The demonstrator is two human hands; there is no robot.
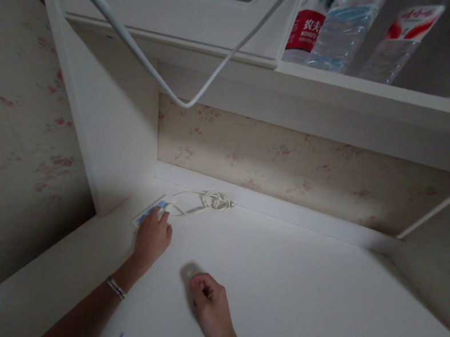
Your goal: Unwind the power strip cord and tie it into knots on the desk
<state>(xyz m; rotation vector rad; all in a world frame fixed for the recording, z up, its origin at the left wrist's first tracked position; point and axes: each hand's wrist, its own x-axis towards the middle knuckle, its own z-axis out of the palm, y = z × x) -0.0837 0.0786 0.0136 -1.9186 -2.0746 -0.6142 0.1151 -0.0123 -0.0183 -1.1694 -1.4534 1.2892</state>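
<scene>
My left hand (pixel 152 237) reaches to the back left corner of the white desk (pixel 293 297). Its fingers rest on a small white power strip (pixel 146 214) with a blue label. From the strip a white cord runs right into a knotted coil (pixel 214 200) by the back ledge. The hand lies over the strip with fingers curled down, and I cannot see whether it grips it. My right hand (pixel 208 299) rests on the desk nearer to me, fingers curled in. Just beyond its fingertips lies a small pale round thing (pixel 188 271), which I cannot make out.
A white side panel (pixel 108 113) rises at the left beside flowered wallpaper (pixel 294 169). Above, a shelf (pixel 394 97) carries three plastic water bottles (pixel 345 27). A white cable (pixel 204 86) hangs in a loop across the front of the shelf.
</scene>
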